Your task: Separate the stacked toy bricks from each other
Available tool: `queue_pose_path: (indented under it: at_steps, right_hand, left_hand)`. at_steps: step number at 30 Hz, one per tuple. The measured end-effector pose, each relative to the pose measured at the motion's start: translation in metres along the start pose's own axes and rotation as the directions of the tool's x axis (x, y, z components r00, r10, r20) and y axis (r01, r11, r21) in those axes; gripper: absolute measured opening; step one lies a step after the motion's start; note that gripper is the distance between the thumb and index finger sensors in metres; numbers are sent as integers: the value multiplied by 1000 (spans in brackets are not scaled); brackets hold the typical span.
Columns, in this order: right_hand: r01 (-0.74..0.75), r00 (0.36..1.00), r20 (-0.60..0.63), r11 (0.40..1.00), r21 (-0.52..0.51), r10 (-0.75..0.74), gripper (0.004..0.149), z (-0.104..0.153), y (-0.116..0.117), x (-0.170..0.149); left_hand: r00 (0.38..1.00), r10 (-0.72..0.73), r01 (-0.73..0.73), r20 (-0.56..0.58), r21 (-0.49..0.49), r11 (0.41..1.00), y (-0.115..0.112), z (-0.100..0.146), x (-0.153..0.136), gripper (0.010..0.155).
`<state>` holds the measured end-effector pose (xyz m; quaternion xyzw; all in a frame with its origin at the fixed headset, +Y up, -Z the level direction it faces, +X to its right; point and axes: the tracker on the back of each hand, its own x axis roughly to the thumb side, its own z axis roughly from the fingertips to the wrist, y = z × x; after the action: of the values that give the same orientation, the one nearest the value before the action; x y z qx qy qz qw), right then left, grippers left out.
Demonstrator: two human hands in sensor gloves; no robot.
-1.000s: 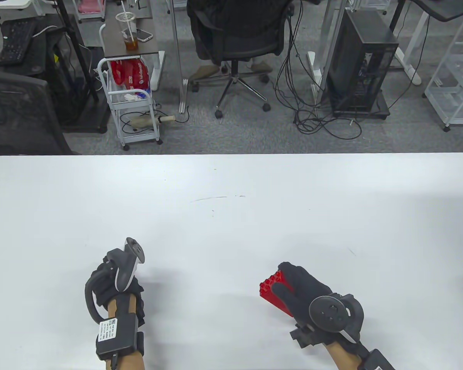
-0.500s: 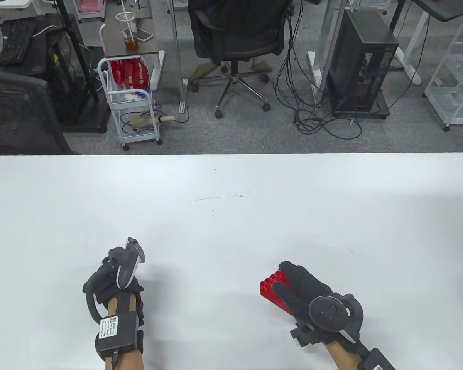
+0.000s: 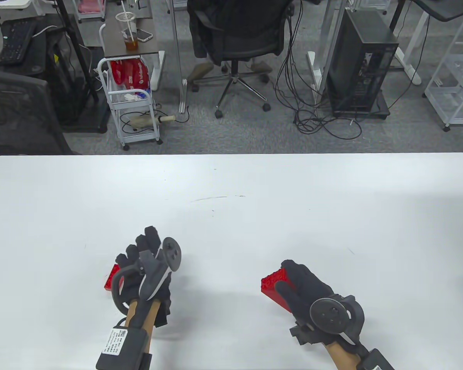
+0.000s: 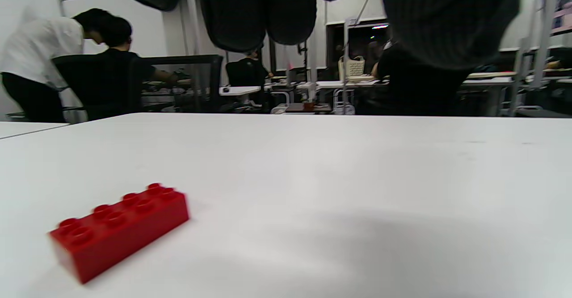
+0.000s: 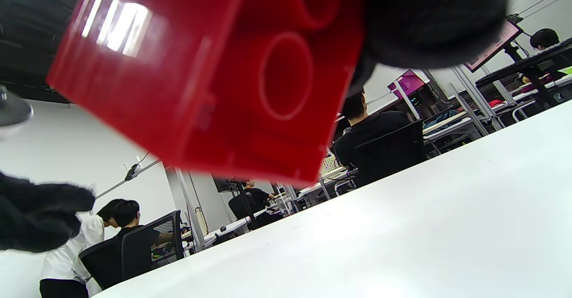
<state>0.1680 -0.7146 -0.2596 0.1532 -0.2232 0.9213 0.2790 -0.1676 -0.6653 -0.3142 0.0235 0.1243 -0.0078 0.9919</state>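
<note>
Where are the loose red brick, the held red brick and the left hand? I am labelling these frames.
loose red brick (image 4: 118, 228): left wrist view, side face.
held red brick (image 3: 273, 284): table view, studded top.
left hand (image 3: 144, 256): table view, gloved back.

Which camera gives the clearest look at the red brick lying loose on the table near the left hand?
The left wrist view: the loose red brick lies whole on the table, studs up, with nothing touching it. In the table view only its corner peeks out beside the left hand. The right wrist view does not show it.
</note>
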Motion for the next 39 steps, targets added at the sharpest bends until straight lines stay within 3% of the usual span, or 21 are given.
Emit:
queue_pose_path:
  at_steps: [6,10,13,18,22,27,34,39]
  right_hand:
    - [-17,1000,-1,1000,18,17,64,-1,4,-1]
    - [-30,1000,-1,999,25,30,64,-1,5,-1]
    - [-26,1000,-2,999,34,26,64,-1,6,0]
    - [-37,999,29,994,105,34,64,0,13,2]
    - [-56,997,65,984,167,46,64,1,20,6]
    - [-81,994,94,976,200,63,64,2,25,8]
    - [-85,992,111,969,230,61,63,4,30,12]
    - [-67,993,113,966,251,39,64,5,32,12]
  left_hand:
    - [962,155,-169,223,46,985,9,26,42,96]
    - [871,332,-364,362,23,931,7,39,62,95]
    - [828,311,-348,466,-7,937,5,50,75,95]
    - [688,367,-388,627,-110,915,-3,70,92,94]
    - [598,470,-473,650,-187,861,-15,78,95,92]
    - [539,587,-497,604,-335,801,-34,79,91,87]
    - [544,590,-450,597,-386,805,-46,81,92,83]
    - [568,568,-454,595,-349,820,-51,84,96,79]
